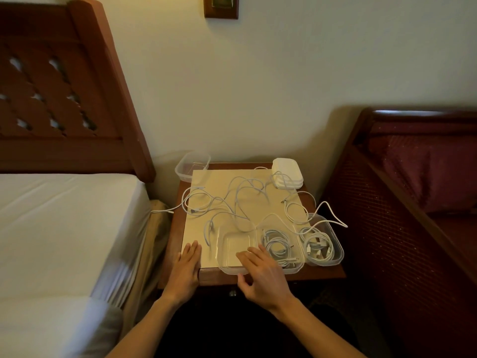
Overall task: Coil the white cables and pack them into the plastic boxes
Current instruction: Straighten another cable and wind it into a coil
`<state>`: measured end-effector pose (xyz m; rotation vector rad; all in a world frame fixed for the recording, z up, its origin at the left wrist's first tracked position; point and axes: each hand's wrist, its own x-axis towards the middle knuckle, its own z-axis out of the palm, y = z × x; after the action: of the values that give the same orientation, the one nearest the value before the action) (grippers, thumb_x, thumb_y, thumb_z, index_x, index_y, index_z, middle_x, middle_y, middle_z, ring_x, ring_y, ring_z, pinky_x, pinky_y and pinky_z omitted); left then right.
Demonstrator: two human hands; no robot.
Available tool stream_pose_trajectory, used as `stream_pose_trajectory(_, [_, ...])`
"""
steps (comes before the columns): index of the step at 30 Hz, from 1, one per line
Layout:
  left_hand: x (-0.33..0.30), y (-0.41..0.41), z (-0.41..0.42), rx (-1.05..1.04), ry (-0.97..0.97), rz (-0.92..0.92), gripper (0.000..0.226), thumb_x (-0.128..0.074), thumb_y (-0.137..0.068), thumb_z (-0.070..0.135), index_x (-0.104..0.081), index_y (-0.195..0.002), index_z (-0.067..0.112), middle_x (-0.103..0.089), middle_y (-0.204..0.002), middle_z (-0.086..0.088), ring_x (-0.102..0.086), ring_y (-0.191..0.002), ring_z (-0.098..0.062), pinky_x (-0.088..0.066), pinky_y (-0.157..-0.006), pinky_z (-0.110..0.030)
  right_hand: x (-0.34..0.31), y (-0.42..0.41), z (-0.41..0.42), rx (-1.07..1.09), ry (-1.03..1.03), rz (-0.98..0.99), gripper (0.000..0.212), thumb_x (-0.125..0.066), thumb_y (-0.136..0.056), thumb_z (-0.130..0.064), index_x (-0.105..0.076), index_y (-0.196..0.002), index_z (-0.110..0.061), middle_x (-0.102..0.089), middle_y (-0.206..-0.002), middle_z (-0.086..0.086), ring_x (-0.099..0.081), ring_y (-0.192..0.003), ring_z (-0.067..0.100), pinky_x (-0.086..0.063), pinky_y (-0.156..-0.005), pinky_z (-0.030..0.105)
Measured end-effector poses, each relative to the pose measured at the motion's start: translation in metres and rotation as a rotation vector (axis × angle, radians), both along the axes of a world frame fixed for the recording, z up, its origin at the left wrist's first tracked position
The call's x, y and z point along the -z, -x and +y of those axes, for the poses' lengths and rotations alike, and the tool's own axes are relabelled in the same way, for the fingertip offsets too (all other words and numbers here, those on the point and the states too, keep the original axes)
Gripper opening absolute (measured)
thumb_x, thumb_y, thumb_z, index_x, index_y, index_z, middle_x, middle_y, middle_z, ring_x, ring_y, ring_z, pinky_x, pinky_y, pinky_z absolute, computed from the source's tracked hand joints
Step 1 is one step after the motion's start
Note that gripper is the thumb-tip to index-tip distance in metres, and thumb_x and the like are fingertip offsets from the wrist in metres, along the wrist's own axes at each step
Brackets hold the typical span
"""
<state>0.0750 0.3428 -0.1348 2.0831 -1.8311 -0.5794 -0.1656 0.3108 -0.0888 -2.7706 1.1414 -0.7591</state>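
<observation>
Several loose white cables [240, 200] lie tangled on a pale mat [206, 177] atop a small wooden bedside table [322, 272]. At the table's front edge stands an empty clear plastic box [227, 244]; my right hand [260, 275] rests on its front rim with fingers spread. Right of it a second box [291, 268] holds coiled cable [277, 244], and a third box [336, 250] holds another coil [316, 245]. My left hand [187, 267] lies flat on the mat's front left corner. One more empty box [192, 165] stands at the back left.
A stack of white lids [286, 171] sits at the back right of the table. A bed with a white sheet [59, 228] and wooden headboard [64, 86] is on the left; a dark wooden sofa [413, 202] stands on the right. One cable loop [333, 215] overhangs the table's right edge.
</observation>
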Motion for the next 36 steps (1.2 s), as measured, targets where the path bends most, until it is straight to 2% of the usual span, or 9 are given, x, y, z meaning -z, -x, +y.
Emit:
stream_pose_trajectory(4, [-0.015, 0.005, -0.005, -0.205, 0.162, 0.216, 0.042, -0.051, -0.097, 0.010, -0.051, -0.139, 0.008, -0.047, -0.147, -0.008, -0.041, -0.137, -0.021, -0.024, -0.112, -0.024, -0.033, 0.006, -0.040, 0.165, 0.017, -0.155, 0.028, -0.059, -0.085, -0.020, -0.068, -0.112, -0.017, -0.069, -0.109, -0.003, -0.060, -0.102, 0.017, -0.055, -0.084, 0.034])
stream_pose_trajectory(6, [-0.037, 0.009, -0.013, -0.393, 0.240, 0.371, 0.030, -0.055, -0.094, 0.009, -0.064, -0.123, 0.012, -0.064, -0.124, -0.006, -0.059, -0.108, -0.018, -0.044, -0.089, -0.023, -0.049, 0.012, -0.068, 0.306, -0.031, -0.112, 0.027, -0.057, -0.090, -0.015, -0.067, -0.115, -0.016, -0.067, -0.114, -0.001, -0.055, -0.105, 0.020, -0.052, -0.083, 0.037])
stream_pose_trajectory(11, [-0.074, 0.021, -0.044, -0.487, 0.208, 0.448, 0.041, -0.045, -0.099, 0.045, -0.066, -0.075, 0.020, -0.064, -0.076, 0.003, -0.058, -0.075, -0.015, -0.040, -0.065, -0.030, -0.065, 0.022, -0.130, 0.566, -0.315, 0.334, 0.032, -0.052, -0.096, -0.036, -0.069, -0.111, -0.013, -0.060, -0.121, 0.004, -0.043, -0.121, 0.027, -0.039, -0.097, 0.042])
stream_pose_trajectory(14, [-0.077, 0.020, -0.058, -0.388, 0.091, 0.289, 0.040, -0.057, -0.094, 0.046, -0.064, -0.063, 0.021, -0.061, -0.061, 0.005, -0.057, -0.063, -0.013, -0.041, -0.058, -0.027, -0.068, 0.020, -0.145, 0.579, -0.380, 0.358, 0.023, -0.054, -0.093, -0.024, -0.071, -0.101, -0.012, -0.067, -0.109, 0.007, -0.053, -0.112, 0.028, -0.042, -0.090, 0.039])
stream_pose_trajectory(19, [-0.094, 0.009, -0.075, -0.451, 0.185, 0.402, 0.026, -0.061, -0.095, 0.026, -0.071, -0.074, 0.014, -0.065, -0.066, -0.002, -0.058, -0.063, -0.016, -0.042, -0.053, -0.028, -0.080, 0.020, -0.164, 0.608, -0.522, 0.186, 0.029, -0.046, -0.097, -0.030, -0.065, -0.099, -0.009, -0.067, -0.107, 0.012, -0.061, -0.101, 0.032, -0.042, -0.081, 0.038])
stream_pose_trajectory(22, [-0.107, 0.002, -0.085, -0.491, 0.207, 0.475, 0.022, -0.060, -0.096, 0.027, -0.072, -0.084, 0.014, -0.066, -0.073, -0.005, -0.059, -0.069, -0.021, -0.041, -0.057, -0.027, -0.078, 0.022, -0.169, 0.558, -0.608, 0.352, 0.040, -0.059, -0.089, -0.053, -0.062, -0.085, -0.014, -0.067, -0.098, 0.005, -0.059, -0.098, 0.027, -0.043, -0.087, 0.042])
stream_pose_trajectory(26, [-0.112, -0.002, -0.088, -0.472, 0.180, 0.426, 0.024, -0.060, -0.096, 0.026, -0.074, -0.089, 0.008, -0.065, -0.072, -0.005, -0.056, -0.067, -0.018, -0.036, -0.055, -0.023, -0.067, 0.023, -0.169, 0.583, -0.568, 0.366, 0.023, -0.066, -0.087, -0.034, -0.069, -0.094, -0.013, -0.069, -0.099, 0.007, -0.062, -0.101, 0.028, -0.046, -0.082, 0.038])
stream_pose_trajectory(33, [-0.137, 0.002, -0.088, -0.489, 0.243, 0.396, 0.025, -0.058, -0.096, 0.021, -0.065, -0.119, 0.013, -0.070, -0.109, -0.008, -0.067, -0.085, -0.022, -0.058, -0.078, -0.043, -0.118, 0.010, -0.174, 0.402, -0.436, -0.324, 0.020, -0.050, -0.099, -0.028, -0.059, -0.083, -0.018, -0.067, -0.082, 0.004, -0.060, -0.075, 0.024, -0.051, -0.070, 0.039])
stream_pose_trajectory(36, [-0.180, 0.024, -0.101, -0.299, 0.420, 0.420, 0.038, -0.060, -0.095, 0.017, -0.056, -0.134, 0.020, -0.060, -0.126, 0.004, -0.070, -0.074, -0.015, -0.060, -0.068, -0.034, -0.165, -0.002, -0.175, 0.204, -0.355, -0.352, 0.020, -0.055, -0.097, -0.028, -0.066, -0.085, -0.017, -0.062, -0.071, -0.006, -0.054, -0.064, 0.010, -0.046, -0.063, 0.034])
